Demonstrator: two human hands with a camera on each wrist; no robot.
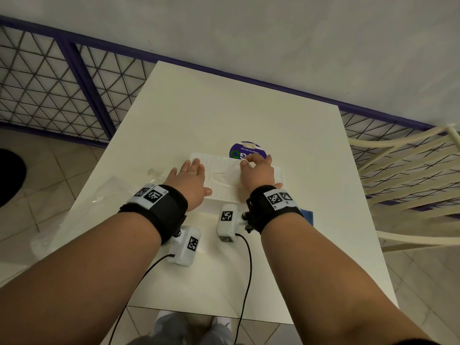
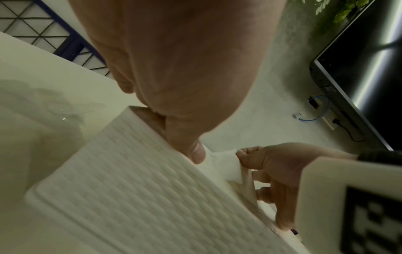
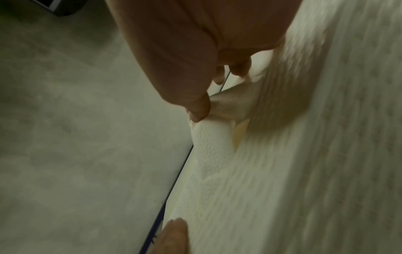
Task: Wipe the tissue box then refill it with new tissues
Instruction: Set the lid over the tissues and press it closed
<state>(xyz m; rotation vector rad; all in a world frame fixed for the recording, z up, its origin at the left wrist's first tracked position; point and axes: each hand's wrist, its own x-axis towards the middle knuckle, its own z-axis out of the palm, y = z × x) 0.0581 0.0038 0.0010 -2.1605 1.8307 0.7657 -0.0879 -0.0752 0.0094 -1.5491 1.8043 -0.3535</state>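
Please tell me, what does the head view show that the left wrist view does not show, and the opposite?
Head view only: the purple sticker, the blue cloth, the chair and both wristbands.

Left wrist view only: a dark screen, a wall socket and green leaves.

Both: the tissue box on the table, the left hand flat on the box, and the right hand pinching a tissue. The plastic wrap lies left of the box.

Just beyond my tissue box (image 1: pixel 224 178) lies a round purple sticker (image 1: pixel 245 151) on the table (image 1: pixel 224 108); it reads "Clean as you go", upside down to me; its larger letters are half hidden behind the box; nothing else is legible.
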